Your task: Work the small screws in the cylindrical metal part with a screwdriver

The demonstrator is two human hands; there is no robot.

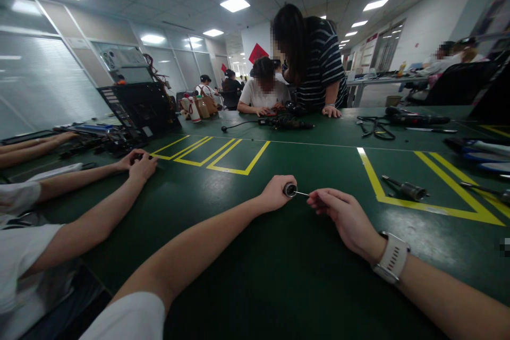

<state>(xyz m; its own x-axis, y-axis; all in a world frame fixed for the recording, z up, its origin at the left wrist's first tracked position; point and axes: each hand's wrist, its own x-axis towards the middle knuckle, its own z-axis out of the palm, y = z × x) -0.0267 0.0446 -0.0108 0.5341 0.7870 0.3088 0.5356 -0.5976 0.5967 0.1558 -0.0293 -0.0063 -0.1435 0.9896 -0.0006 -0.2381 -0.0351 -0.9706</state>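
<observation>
My left hand (276,192) is closed around a short, dark metal cylinder (289,189), its round open end turned toward me and to the right. A thin, shiny metal rod (302,194) runs from that opening to the fingertips of my right hand (338,213), which pinch it. The rod's far end lies at or inside the cylinder's mouth; I cannot tell how deep. Both hands are just above the green table (255,265). To the right, a metal shaft with a cup-shaped end (410,189) lies within yellow tape lines.
A co-worker's hands (141,163) work at the left, near a tilted black computer case (139,109). Across the table lie a corded black tool (285,121), a cable (376,128) and a power drill (416,117). Two people face me there. Blue-handled tools (482,154) lie far right.
</observation>
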